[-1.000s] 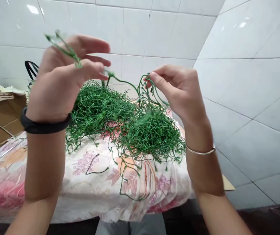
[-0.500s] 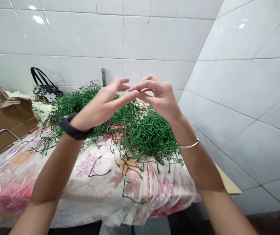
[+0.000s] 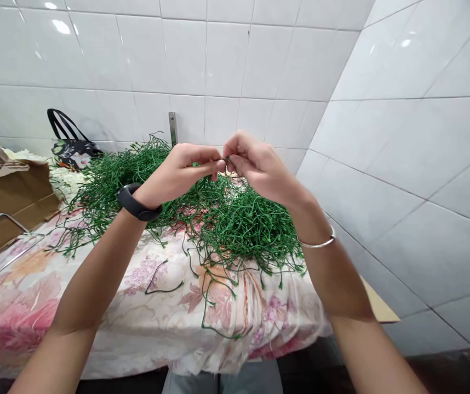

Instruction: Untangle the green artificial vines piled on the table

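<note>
A big tangled heap of thin green plastic stems [image 3: 235, 224] lies on a table under a floral cloth [image 3: 95, 306]. Both my hands are raised above the heap, fingertips meeting. My left hand [image 3: 177, 172], with a black band on the wrist, is closed in a pinch. My right hand [image 3: 255, 164], with a silver bangle on the wrist, is also pinched shut. Between the two pinches sits a small bit of green stem, mostly hidden by my fingers. One loose dark stem [image 3: 163, 279] lies apart on the cloth in front of the heap.
An open cardboard box [image 3: 5, 186] stands at the left with a metal rail [image 3: 0, 219] before it. A black-handled bag [image 3: 70, 148] sits against the back tiled wall. A tiled wall closes the right side. The cloth hangs over the table's front edge.
My left hand dropped from high at the left, where it held a stem, and came to the middle. Both hands closed from loose fingers into pinches that meet over the heap.
</note>
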The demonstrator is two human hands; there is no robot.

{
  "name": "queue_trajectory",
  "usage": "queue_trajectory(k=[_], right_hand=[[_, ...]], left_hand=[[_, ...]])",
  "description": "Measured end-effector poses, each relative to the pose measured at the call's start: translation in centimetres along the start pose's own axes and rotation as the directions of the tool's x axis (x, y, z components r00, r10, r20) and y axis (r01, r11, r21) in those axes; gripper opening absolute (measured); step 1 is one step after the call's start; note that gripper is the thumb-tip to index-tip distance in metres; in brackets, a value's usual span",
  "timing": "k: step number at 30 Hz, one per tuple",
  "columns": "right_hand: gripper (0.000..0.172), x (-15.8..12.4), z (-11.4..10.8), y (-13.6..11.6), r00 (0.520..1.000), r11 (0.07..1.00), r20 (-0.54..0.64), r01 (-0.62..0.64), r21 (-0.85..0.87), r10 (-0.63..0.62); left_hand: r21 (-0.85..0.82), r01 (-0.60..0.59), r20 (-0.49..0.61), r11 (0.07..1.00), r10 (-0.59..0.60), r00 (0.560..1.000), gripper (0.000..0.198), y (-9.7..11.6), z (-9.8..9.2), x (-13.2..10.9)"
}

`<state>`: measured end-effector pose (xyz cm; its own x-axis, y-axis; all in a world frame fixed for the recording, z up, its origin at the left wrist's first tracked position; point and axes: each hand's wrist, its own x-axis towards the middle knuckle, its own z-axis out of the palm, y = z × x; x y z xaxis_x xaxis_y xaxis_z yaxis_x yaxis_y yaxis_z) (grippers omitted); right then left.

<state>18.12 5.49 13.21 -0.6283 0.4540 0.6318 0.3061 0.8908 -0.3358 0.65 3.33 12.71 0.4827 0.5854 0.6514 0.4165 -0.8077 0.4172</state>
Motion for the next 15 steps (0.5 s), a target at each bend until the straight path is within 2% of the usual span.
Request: queue_trajectory(k=[5,9,12,15], right_hand=[[0.007,0.0,0.1,0.1,1.000,0.998,-0.016,0.017,0.054,-0.016],[0.013,-0.3,-0.4,-0.3,0.997,0.998,0.063,-0.050,-0.038,0.052],[0.010,-0.6,-0.8,-1.0,0.993,0.981,0.080,-0.075,-0.179,0.090],[0.005,-0.7,-0.6,-1.6,0.993,0.931,0.023,-0.098,-0.353,0.113]], left_hand=[[0.254,0.007,-0.075,0.967,0.012,0.997,0.021,0.5,0.3,-0.2],[0.468,0.017,-0.139,0.884,0.054,0.989,0.014,0.2,0.9,-0.2],[0.458,-0.002,-0.121,0.889,0.065,0.991,0.015,0.0,1.4,-0.1],[0.382,-0.021,-0.104,0.924,0.066,0.992,0.017,-0.2,1.7,0.0]])
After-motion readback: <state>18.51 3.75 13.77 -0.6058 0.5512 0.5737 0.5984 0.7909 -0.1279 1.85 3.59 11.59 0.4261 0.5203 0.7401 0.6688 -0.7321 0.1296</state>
